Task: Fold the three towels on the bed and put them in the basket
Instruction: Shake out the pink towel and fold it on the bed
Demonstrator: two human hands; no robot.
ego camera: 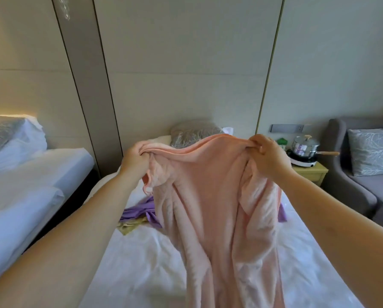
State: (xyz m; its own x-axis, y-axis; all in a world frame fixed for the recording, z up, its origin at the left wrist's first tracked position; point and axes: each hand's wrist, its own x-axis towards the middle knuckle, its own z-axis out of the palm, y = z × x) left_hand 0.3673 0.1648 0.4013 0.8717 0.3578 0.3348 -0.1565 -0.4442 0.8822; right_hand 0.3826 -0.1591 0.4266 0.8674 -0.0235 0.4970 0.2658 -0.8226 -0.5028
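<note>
Above the middle of the white-sheeted bed (141, 263), my left hand (135, 155) clutched one top corner of a soft, salmon-pink terry towel (212, 196). On the bed beyond it lay a crumpled purple cloth towel (137, 211) touching a pale yellow-green one (130, 226), both unfolded. The pink towel hung from its upper edge, which ran left to right between my hands. Its long axis dropped downward, and its lower part draped onto the bed toward me. My right hand (267, 155) pinched the other top corner, and the two hands were held apart. To fold it well, I judged I should pull that edge taut, shake out the bunched sides, then bring corner to corner. The basket was not in view.
</note>
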